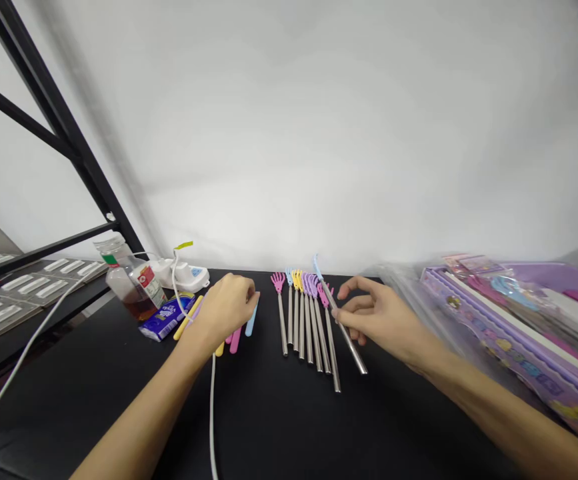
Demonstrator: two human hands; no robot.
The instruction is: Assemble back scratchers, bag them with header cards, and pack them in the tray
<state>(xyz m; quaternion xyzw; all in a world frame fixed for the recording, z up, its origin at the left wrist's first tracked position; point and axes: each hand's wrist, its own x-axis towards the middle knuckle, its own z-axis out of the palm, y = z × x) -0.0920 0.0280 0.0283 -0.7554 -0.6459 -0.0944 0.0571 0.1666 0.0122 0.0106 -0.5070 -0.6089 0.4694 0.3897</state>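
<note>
My right hand (pixel 376 317) pinches the metal rod of a back scratcher (pixel 351 347) with a light blue head. Its rod slants, with the head toward the wall. Just left of it, several more back scratchers (pixel 303 327) lie side by side, their hand-shaped heads pink, blue, yellow and purple. My left hand (pixel 226 303) is closed, back upward, over a group of coloured plastic handles. Around it show a light blue handle (pixel 251 321), a pink handle (pixel 235 341) and a yellow handle (pixel 183 327). What its fingers hold, if anything, is hidden.
At left stand a bottle of brown liquid (pixel 136 293), a blue packet (pixel 165 320) and a white power strip (pixel 189 275) with a cable (pixel 212 413). A purple box (pixel 499 353) of packaged items sits at right beside clear plastic (pixel 419 293). A white wall rises behind.
</note>
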